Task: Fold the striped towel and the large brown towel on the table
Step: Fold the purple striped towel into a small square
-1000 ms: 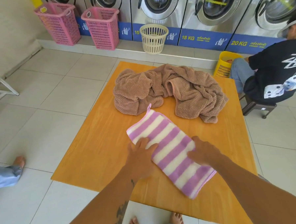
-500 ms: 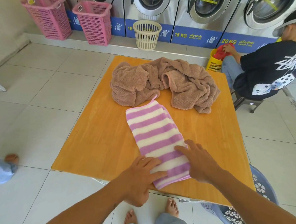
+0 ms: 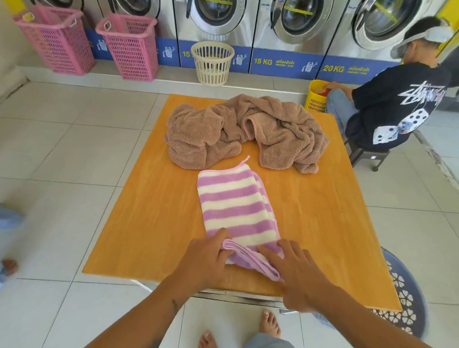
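On table (image 3: 146, 231), striped towel (image 3: 232, 205) in L grip (image 3: 206, 263)

Lilac-and-cream striped towel (image 3: 235, 208) edged pink, plain brown towel (image 3: 247, 130) at 12 o'clock, orange wood-grain table (image 3: 151, 220), two pink baskets (image 3: 56, 42) (image 3: 128, 46) at 11 o'clock, cream basket (image 3: 213, 63) at 12, yellow basket (image 3: 316, 100) and black shirt (image 3: 395, 112) with white dice print at 2 o'clock

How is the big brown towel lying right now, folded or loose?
Not folded. The brown towel lies bunched in a rumpled heap at the far end of the table, full of creases, one hemmed edge curled up.
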The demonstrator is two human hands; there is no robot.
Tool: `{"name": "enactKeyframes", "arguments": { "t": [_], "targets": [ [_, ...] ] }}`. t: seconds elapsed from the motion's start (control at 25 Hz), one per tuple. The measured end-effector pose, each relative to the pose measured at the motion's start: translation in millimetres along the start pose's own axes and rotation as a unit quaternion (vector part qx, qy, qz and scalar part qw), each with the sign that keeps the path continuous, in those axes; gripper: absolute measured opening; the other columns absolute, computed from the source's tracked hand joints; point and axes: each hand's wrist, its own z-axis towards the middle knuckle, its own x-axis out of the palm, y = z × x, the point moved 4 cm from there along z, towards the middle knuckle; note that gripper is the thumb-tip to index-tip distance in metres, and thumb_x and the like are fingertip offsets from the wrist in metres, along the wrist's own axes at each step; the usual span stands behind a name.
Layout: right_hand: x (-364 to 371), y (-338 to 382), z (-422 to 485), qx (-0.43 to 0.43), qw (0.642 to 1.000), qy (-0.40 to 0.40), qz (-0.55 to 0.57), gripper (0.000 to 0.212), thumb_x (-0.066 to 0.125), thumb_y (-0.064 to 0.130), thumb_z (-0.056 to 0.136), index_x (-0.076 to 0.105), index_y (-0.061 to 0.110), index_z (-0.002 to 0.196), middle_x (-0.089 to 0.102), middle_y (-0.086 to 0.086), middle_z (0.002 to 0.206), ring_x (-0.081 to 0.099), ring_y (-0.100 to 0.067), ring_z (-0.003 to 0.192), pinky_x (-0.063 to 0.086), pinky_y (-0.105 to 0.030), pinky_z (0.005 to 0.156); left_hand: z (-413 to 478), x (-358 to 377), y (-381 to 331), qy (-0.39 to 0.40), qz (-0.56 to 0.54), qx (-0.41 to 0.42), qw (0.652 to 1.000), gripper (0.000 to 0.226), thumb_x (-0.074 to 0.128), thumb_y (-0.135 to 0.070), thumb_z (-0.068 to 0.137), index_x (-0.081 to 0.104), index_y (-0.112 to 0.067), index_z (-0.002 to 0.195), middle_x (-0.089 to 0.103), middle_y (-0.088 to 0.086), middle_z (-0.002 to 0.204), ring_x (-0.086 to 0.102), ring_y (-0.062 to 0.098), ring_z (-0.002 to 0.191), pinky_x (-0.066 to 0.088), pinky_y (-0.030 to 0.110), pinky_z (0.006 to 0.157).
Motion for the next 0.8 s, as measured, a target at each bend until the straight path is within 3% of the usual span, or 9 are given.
{"name": "enactKeyframes", "arguments": {
  "t": [0.12, 0.2, 0.28, 0.32, 0.36, 0.44, 0.6, 0.72, 0.8],
  "targets": [
    [-15.5, 5.1, 10.4, 0.008, 0.987, -0.139, 0.077, 0.038, 0.06, 0.031, 0.083, 0.062, 0.035, 0.121, 0.044, -0.003, 0.125, 0.041, -0.028, 0.12, 0.045, -0.035, 0.091, 4.7, -18.1, 5.9, -0.033, -0.078, -0.064, 0.994, 0.005, 0.046, -0.032, 0.102, 0.045, -0.03, 0.097, 0.061, 0.0, 0.072, 0.058, 0.021, 0.064, 0.04, 0.038, 0.055],
    [-32.9, 2.6, 19.8, 0.039, 0.959, -0.167, 0.224, 0.021, 0.064, 0.031, 0.085, 0.071, 0.027, 0.105, 0.051, -0.001, 0.116, 0.044, -0.021, 0.111, 0.043, -0.03, 0.086, 4.0, -30.0, 14.2, -0.067, -0.131, -0.096, 0.985, 0.01, 0.045, -0.037, 0.101, 0.049, -0.028, 0.099, 0.066, 0.006, 0.08, 0.062, 0.025, 0.073, 0.048, 0.045, 0.064],
    [-52.7, -2.6, 28.3, 0.072, 0.898, -0.133, 0.412, 0.008, 0.067, 0.03, 0.082, 0.069, 0.022, 0.084, 0.06, 0.002, 0.092, 0.052, -0.015, 0.084, 0.041, -0.029, 0.071, 1.4, -42.9, 18.9, -0.106, -0.175, -0.116, 0.972, 0.017, 0.045, -0.041, 0.101, 0.054, -0.027, 0.105, 0.069, 0.004, 0.092, 0.065, 0.023, 0.084, 0.051, 0.046, 0.074],
    [-60.9, -5.2, 33.1, 0.07, 0.863, -0.119, 0.487, 0.011, 0.066, 0.03, 0.078, 0.067, 0.019, 0.077, 0.059, 0.004, 0.079, 0.051, -0.013, 0.072, 0.04, -0.031, 0.066, 0.5, -48.8, 20.5, -0.124, -0.194, -0.125, 0.965, 0.017, 0.045, -0.04, 0.102, 0.055, -0.027, 0.107, 0.069, 0.0, 0.095, 0.065, 0.019, 0.087, 0.052, 0.042, 0.075],
    [-67.8, -8.3, 37.9, 0.067, 0.839, -0.115, 0.528, 0.016, 0.065, 0.031, 0.075, 0.067, 0.015, 0.077, 0.058, 0.003, 0.072, 0.05, -0.012, 0.066, 0.04, -0.034, 0.064, -0.1, -53.5, 21.8, -0.142, -0.216, -0.137, 0.956, 0.016, 0.046, -0.038, 0.102, 0.057, -0.027, 0.106, 0.068, -0.003, 0.095, 0.064, 0.015, 0.088, 0.052, 0.037, 0.073],
    [-75.3, -10.1, 48.1, 0.07, 0.826, -0.107, 0.548, 0.018, 0.064, 0.031, 0.076, 0.07, 0.016, 0.085, 0.066, 0.002, 0.075, 0.056, -0.012, 0.068, 0.044, -0.034, 0.066, -0.1, -59.4, 24.5, -0.168, -0.255, -0.171, 0.937, 0.012, 0.049, -0.034, 0.102, 0.058, -0.027, 0.098, 0.066, -0.004, 0.093, 0.062, 0.013, 0.085, 0.048, 0.029, 0.067],
    [-66.7, -9.1, 79.2, 0.1, 0.871, -0.057, 0.477, 0.011, 0.062, 0.022, 0.088, 0.069, 0.021, 0.096, 0.07, 0.002, 0.092, 0.063, -0.018, 0.086, 0.049, -0.031, 0.072, 6.5, -57.6, 33.2, -0.143, -0.317, -0.225, 0.91, 0.007, 0.061, -0.021, 0.096, 0.061, -0.024, 0.102, 0.069, -0.001, 0.102, 0.066, 0.02, 0.095, 0.054, 0.035, 0.075],
    [-77.3, -10.4, 105.3, 0.113, 0.859, -0.078, 0.493, 0.019, 0.058, 0.027, 0.089, 0.068, 0.022, 0.104, 0.07, 0.0, 0.1, 0.064, -0.024, 0.096, 0.051, -0.037, 0.078, 26.9, -68.9, 37.6, -0.19, -0.348, -0.245, 0.885, 0.023, 0.063, -0.014, 0.094, 0.057, -0.027, 0.112, 0.069, 0.004, 0.107, 0.067, 0.025, 0.098, 0.057, 0.041, 0.077],
    [-91.3, -13.5, 124.9, 0.125, 0.852, -0.104, 0.497, 0.023, 0.056, 0.028, 0.093, 0.063, 0.02, 0.113, 0.067, -0.002, 0.104, 0.062, -0.026, 0.098, 0.045, -0.034, 0.073, 47.8, -85.3, 36.0, -0.248, -0.344, -0.249, 0.871, 0.029, 0.058, -0.015, 0.097, 0.052, -0.027, 0.123, 0.066, 0.003, 0.113, 0.065, 0.022, 0.096, 0.053, 0.031, 0.069]
  ]
}}
